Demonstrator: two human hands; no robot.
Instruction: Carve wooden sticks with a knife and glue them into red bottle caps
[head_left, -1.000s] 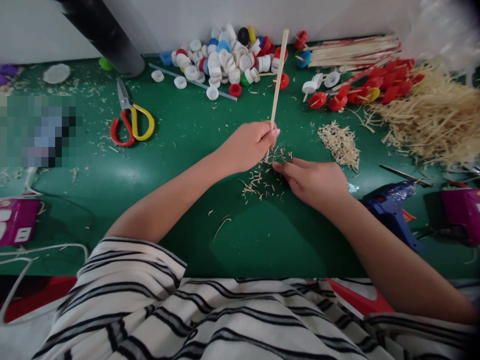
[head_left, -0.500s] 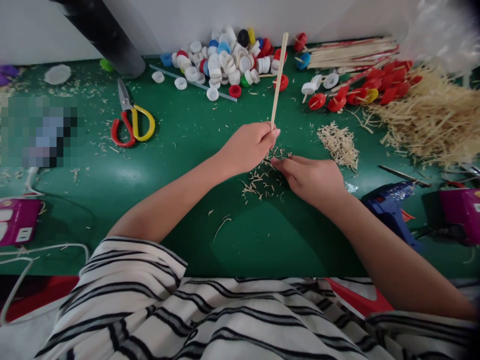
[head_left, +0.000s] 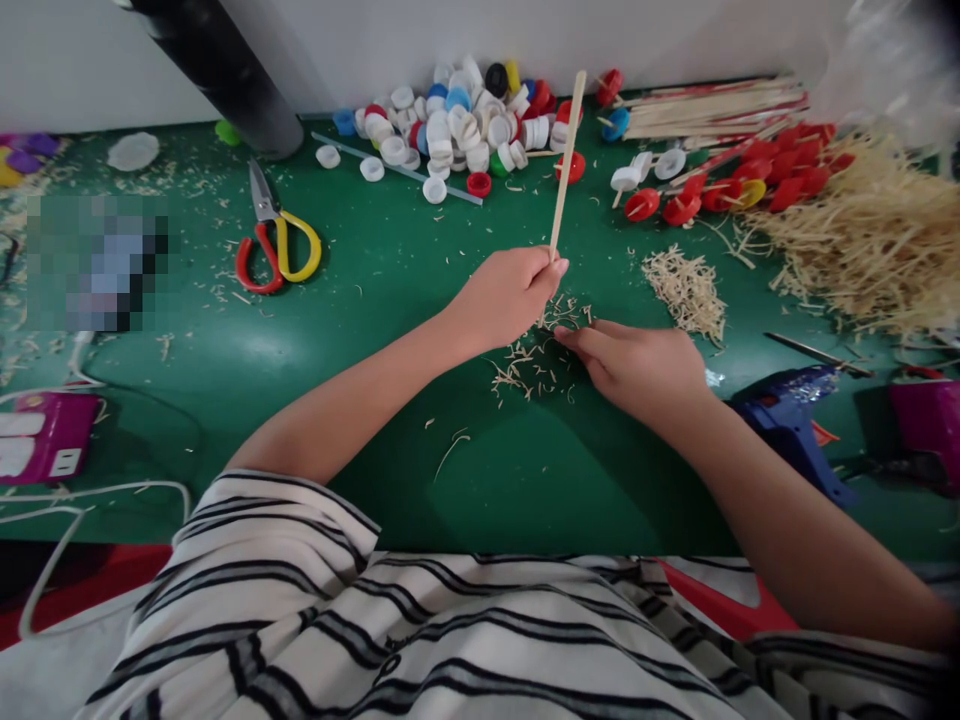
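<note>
My left hand (head_left: 511, 293) is closed around a long pale wooden stick (head_left: 565, 160), which stands nearly upright with its lower end on the green table (head_left: 375, 300). My right hand (head_left: 643, 365) rests on the table just right of the stick's base, fingers curled and pinched together at the tip; what they hold is hidden. A scatter of wood shavings (head_left: 534, 360) lies under and between both hands.
Red-and-yellow scissors (head_left: 274, 240) lie at the left. A heap of bottle caps (head_left: 457, 120) sits at the back, caps on sticks (head_left: 720, 180) and straw-like shavings (head_left: 870, 240) at the right. A blue glue gun (head_left: 791, 420) lies by my right forearm. Purple boxes (head_left: 45, 440) flank both sides.
The view has shifted slightly, so everything sits a little further right in the picture. Both hands keep their grip and place at the stick's base.
</note>
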